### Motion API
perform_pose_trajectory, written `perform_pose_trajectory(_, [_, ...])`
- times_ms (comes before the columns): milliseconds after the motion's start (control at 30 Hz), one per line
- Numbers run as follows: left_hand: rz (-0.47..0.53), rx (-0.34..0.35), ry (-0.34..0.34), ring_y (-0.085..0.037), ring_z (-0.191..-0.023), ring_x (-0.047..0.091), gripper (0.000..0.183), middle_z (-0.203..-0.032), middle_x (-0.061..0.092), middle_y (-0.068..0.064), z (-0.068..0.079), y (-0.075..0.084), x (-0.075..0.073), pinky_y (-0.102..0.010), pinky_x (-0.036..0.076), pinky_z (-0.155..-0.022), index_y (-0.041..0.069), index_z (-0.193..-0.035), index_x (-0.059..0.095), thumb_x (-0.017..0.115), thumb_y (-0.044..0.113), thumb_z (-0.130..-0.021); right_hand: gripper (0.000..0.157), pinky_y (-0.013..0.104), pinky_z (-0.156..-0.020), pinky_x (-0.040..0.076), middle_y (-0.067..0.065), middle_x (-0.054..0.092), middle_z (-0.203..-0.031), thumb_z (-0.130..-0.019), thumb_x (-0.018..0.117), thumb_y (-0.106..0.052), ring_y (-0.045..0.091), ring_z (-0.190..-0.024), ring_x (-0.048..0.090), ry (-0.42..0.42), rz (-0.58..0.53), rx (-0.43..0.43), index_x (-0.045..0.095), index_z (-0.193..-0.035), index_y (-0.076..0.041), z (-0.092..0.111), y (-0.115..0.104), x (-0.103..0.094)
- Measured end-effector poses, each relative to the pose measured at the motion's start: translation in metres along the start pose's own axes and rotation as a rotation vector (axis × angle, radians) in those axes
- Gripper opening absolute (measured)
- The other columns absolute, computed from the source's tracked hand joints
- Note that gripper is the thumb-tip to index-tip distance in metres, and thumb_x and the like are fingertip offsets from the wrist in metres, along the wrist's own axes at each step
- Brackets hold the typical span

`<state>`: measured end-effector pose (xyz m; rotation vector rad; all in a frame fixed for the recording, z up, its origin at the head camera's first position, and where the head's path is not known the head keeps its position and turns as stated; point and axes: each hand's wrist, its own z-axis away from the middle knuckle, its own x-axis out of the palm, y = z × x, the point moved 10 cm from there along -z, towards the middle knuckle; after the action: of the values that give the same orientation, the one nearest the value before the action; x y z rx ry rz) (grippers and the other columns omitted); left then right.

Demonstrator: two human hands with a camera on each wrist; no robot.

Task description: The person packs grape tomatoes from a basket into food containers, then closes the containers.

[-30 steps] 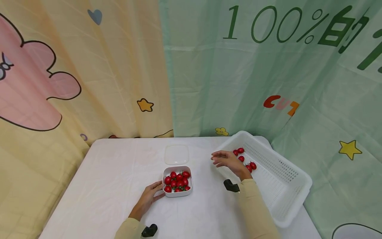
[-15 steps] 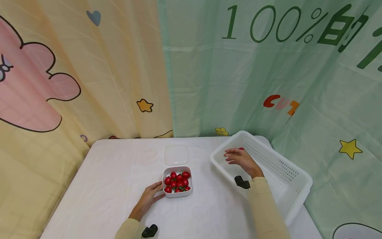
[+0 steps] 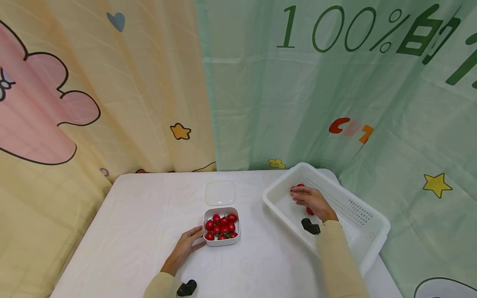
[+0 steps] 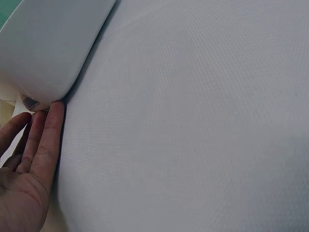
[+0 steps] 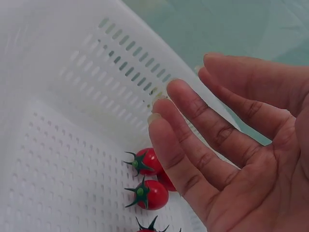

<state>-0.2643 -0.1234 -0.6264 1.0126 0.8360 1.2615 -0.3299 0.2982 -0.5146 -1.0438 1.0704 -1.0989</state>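
My left hand (image 3: 184, 245) rests against the left side of a small white box (image 3: 223, 243), its fingers fairly straight; the left wrist view shows fingertips (image 4: 54, 108) touching the box wall (image 4: 53, 43). Several cherry tomatoes (image 3: 224, 225) fill the box. Over the white basket (image 3: 357, 244) is my right hand (image 3: 314, 203), holding nothing, fingers relaxed and slightly bent. In the right wrist view, red cherry tomatoes (image 5: 153, 194) with green stems lie on the basket floor (image 5: 63, 169), just below the fingers (image 5: 169, 145). The hand partly hides them in the head view.
A clear lid (image 3: 220, 193) lies flat behind the small box. The basket stands at an angle along the right side of the white-covered table (image 3: 149, 215). Printed curtains (image 3: 253, 103) hang behind and beside the table.
My right hand has moved right, from above the basket's left rim to over the tomatoes inside it. The left hand and the small box have stayed in place.
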Motion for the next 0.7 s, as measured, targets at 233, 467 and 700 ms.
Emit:
perform_pose_trajectory(233, [-0.005, 0.000, -0.003, -0.043, -0.126, 0.044, 0.057, -0.143, 0.037, -0.032, 0.001, 0.002, 0.000, -0.048, 0.049, -0.096, -0.014, -0.140, 0.036, 0.052, 0.023, -0.100, 0.045, 0.037, -0.096, 0.051, 0.019, 0.059, -0.124, -0.097, 0.057, -0.015, 0.015, -0.099, 0.064, 0.025, 0.014, 0.020, 0.047, -0.132, 0.013, 0.004, 0.011, -0.020])
perform_pose_trajectory(467, [-0.014, 0.003, 0.001, -0.042, -0.126, 0.045, 0.058, -0.142, 0.039, -0.031, 0.004, 0.004, 0.001, -0.046, 0.050, -0.095, -0.013, -0.139, 0.037, 0.054, 0.025, -0.099, 0.047, 0.031, -0.094, 0.052, 0.025, 0.056, -0.129, -0.099, 0.054, -0.013, 0.019, -0.104, 0.063, 0.054, 0.055, 0.051, 0.041, -0.135, 0.015, 0.005, 0.024, -0.038])
perform_pose_trajectory(700, [-0.003, 0.000, 0.003, -0.042, -0.125, 0.046, 0.054, -0.142, 0.038, -0.032, 0.003, 0.002, 0.000, -0.048, 0.050, -0.095, -0.014, -0.139, 0.037, 0.051, 0.021, -0.101, 0.041, 0.027, -0.091, 0.053, 0.020, 0.058, -0.129, -0.099, 0.050, -0.006, 0.015, -0.105, 0.062, 0.082, 0.121, 0.094, 0.044, -0.134, 0.014, 0.005, 0.038, -0.050])
